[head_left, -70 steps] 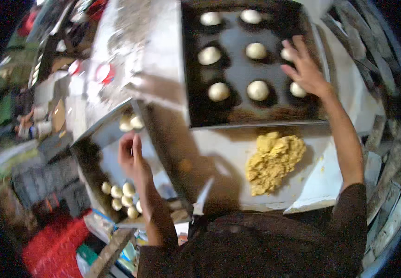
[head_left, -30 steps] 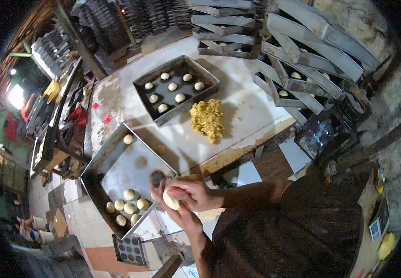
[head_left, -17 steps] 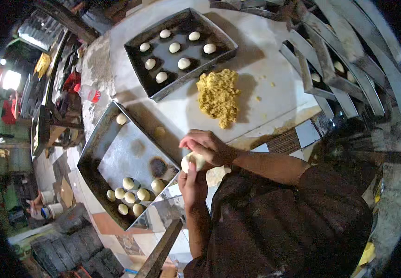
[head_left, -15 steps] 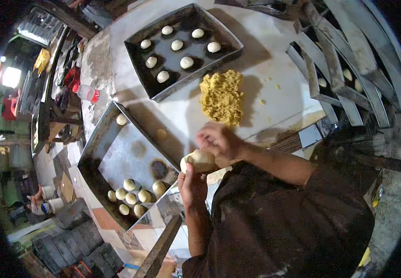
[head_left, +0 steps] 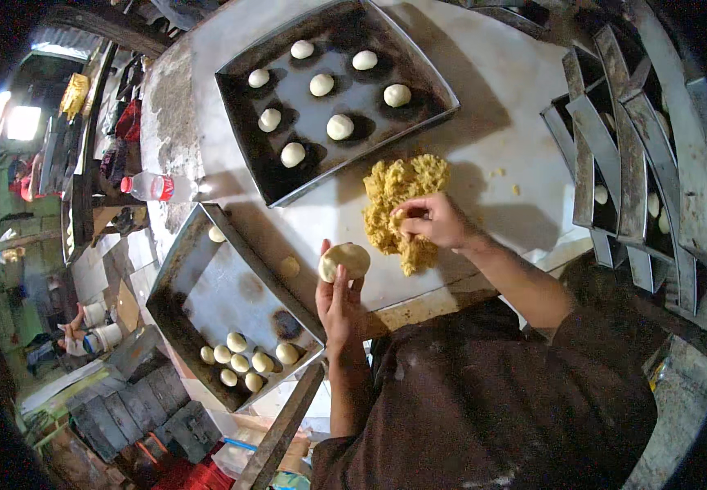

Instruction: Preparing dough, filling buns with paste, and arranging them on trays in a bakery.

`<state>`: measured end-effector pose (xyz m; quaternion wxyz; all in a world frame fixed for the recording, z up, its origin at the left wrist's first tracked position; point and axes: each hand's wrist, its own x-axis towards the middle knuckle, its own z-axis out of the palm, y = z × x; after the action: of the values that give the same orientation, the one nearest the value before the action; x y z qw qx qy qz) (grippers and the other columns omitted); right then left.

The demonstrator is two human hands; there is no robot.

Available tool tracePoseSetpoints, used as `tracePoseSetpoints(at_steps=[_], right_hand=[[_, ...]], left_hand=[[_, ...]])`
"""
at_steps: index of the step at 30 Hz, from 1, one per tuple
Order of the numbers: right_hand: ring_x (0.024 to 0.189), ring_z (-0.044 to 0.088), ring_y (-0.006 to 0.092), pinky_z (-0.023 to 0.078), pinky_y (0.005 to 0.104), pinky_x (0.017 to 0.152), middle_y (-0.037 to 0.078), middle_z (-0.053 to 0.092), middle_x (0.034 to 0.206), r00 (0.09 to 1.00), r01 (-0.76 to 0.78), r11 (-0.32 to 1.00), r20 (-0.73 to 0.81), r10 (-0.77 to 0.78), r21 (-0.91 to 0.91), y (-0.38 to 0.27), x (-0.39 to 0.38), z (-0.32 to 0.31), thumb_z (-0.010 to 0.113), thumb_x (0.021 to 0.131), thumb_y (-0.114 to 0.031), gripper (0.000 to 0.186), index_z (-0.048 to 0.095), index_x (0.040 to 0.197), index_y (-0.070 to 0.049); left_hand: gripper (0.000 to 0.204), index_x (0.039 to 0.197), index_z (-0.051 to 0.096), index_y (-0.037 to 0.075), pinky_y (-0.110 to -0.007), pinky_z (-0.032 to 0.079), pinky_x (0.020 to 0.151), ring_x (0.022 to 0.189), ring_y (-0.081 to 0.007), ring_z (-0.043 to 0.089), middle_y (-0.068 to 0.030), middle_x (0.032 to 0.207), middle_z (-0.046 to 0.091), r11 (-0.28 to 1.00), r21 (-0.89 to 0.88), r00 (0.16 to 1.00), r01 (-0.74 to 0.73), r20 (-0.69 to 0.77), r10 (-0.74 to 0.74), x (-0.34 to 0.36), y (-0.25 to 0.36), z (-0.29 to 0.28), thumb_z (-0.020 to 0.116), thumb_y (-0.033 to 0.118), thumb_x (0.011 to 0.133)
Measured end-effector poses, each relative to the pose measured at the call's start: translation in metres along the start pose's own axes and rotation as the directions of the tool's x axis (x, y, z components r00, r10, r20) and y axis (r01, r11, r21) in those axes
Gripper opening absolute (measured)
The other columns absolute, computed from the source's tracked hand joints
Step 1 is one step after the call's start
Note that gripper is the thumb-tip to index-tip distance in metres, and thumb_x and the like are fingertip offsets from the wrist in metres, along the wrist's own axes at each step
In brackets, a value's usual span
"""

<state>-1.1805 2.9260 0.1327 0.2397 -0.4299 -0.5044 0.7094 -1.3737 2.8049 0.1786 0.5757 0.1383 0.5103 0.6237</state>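
Observation:
My left hand [head_left: 336, 306] holds a flattened round of pale dough [head_left: 348, 258] upright on its fingers and thumb. My right hand [head_left: 437, 219] has its fingertips pinched into the crumbly yellow mound [head_left: 394, 178] on the pale worktop [head_left: 500, 204]. Beyond the mound, a dark square pan [head_left: 353, 98] holds several spaced white dough balls [head_left: 339, 126]. Beside my left hand, a second pan [head_left: 214, 273] holds several pale balls grouped toward its near end and one near its far corner.
A clear plastic bottle with red cap [head_left: 157, 187] stands at the worktop's left part. Stacked metal pans [head_left: 631, 163] with dough balls line the right. A wooden beam [head_left: 284, 425] juts up at lower left. Cluttered shelving [head_left: 84, 220] and someone's limb [head_left: 71, 331] show further left.
Since half a second ago my right hand has left the dough round and reached up-right into the yellow mound. My left hand still holds the dough, which now looks flatter and wider.

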Motion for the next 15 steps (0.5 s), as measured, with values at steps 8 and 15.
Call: tracePoseSetpoints(at_steps=[8, 15], right_hand=[[0.097, 0.064, 0.0261, 0.046, 0.0339, 0.083, 0.013, 0.069, 0.104, 0.695, 0.538, 0.407, 0.116, -0.71, -0.738, -0.044, -0.047, 0.052, 0.066, 0.081, -0.005, 0.027, 0.069, 0.109, -0.004], [0.089, 0.065, 0.016, 0.056, 0.0262, 0.067, 0.014, 0.062, 0.109, 0.902, 0.427, 0.902, 0.041, -0.429, 0.061, -0.041, -0.077, 0.101, 0.068, 0.085, -0.01, 0.021, 0.068, 0.101, 0.005]], left_hand=[[0.04, 0.13, 0.049, -0.001, -0.033, 0.049, 0.092, 0.107, -0.0179, 0.059, -0.0104, 0.119, 0.059, 0.999, -0.044, 0.99, -0.011, 0.138, 0.017, -0.003, -0.017, 0.039, 0.053, 0.023, 0.098], [0.045, 0.14, 0.037, 0.0, -0.033, 0.047, 0.095, 0.111, -0.0171, 0.055, -0.0107, 0.126, 0.055, 0.902, -0.253, 0.934, -0.349, -0.014, 0.357, -0.068, 0.006, 0.006, 0.049, 0.016, 0.1]])
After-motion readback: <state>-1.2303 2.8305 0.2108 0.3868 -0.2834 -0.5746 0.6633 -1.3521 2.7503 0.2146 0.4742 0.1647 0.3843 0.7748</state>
